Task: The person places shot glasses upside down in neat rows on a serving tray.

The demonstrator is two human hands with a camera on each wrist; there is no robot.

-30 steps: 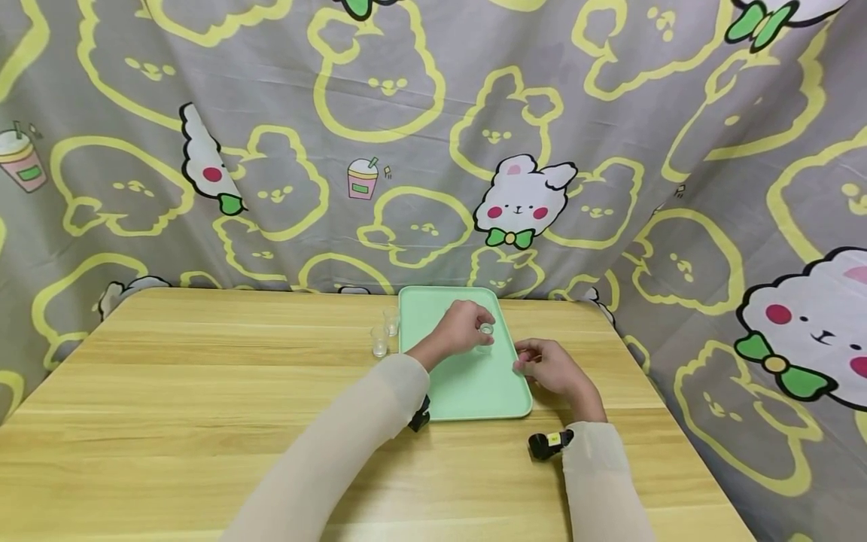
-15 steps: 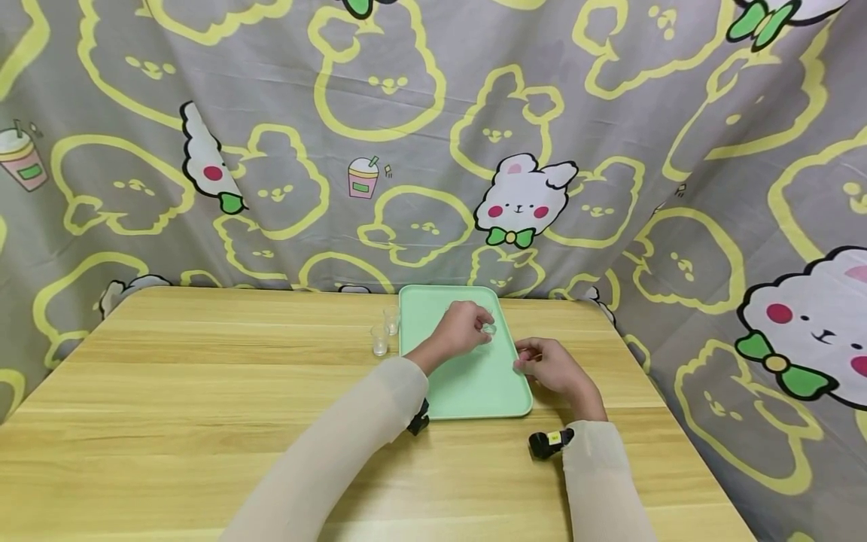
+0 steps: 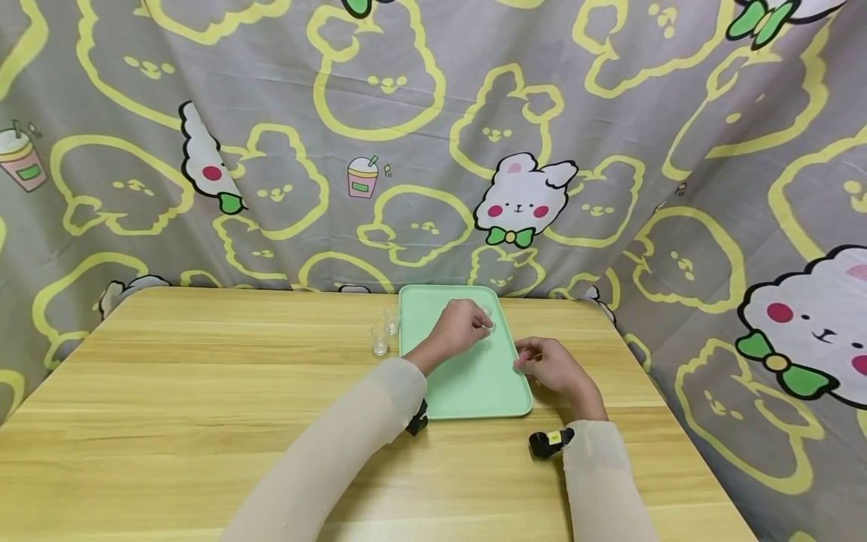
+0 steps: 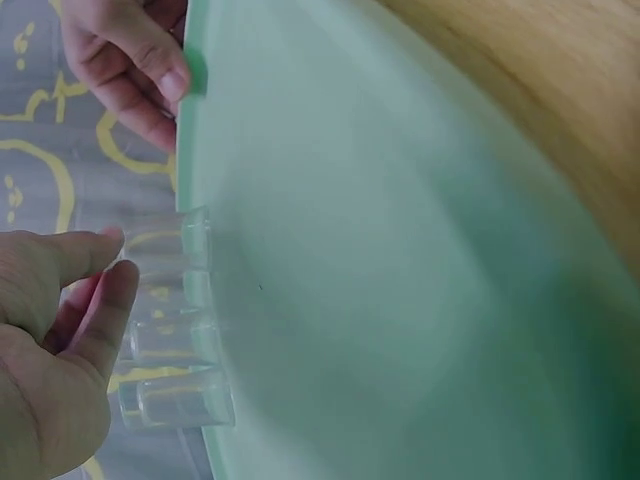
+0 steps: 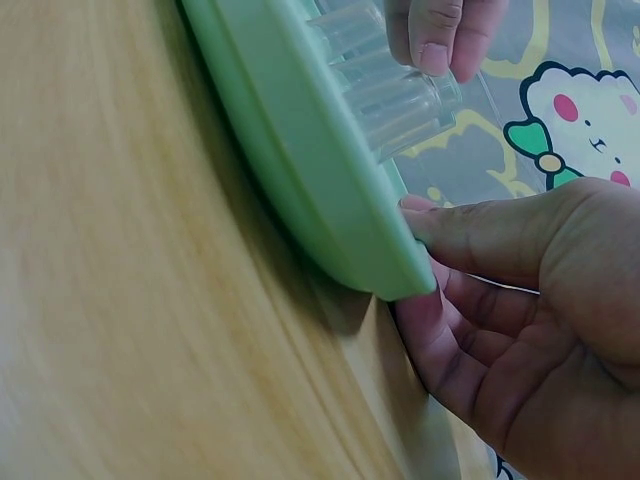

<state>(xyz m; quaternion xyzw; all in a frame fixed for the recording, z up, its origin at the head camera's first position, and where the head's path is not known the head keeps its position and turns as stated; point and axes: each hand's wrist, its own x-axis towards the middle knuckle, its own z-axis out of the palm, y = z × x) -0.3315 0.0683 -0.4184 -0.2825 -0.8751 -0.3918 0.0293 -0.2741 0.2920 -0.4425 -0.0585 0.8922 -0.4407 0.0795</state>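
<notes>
My left hand (image 3: 460, 326) reaches over the light green tray (image 3: 477, 388). In the left wrist view its thumb and forefinger are close together, fingertips right at the rim of a clear shot glass (image 4: 165, 243). That glass stands upright in a row with other shot glasses (image 4: 185, 400) along the tray's right side. At the tray's right edge, my right hand (image 3: 552, 366) grips the rim, thumb on top and fingers underneath, as the right wrist view shows. The left hand partly hides the row of glasses in the head view.
Two more clear shot glasses stand on the wooden table (image 3: 203, 391) just left of the tray, one glass (image 3: 379, 342) nearer and one glass (image 3: 390, 322) farther back. A patterned grey curtain (image 3: 271, 90) hangs behind the table and along its sides.
The left thumb and fingers have drawn together from around the glass to its left side. The glass has shifted slightly right. My right hand and the tray have stayed in place.
</notes>
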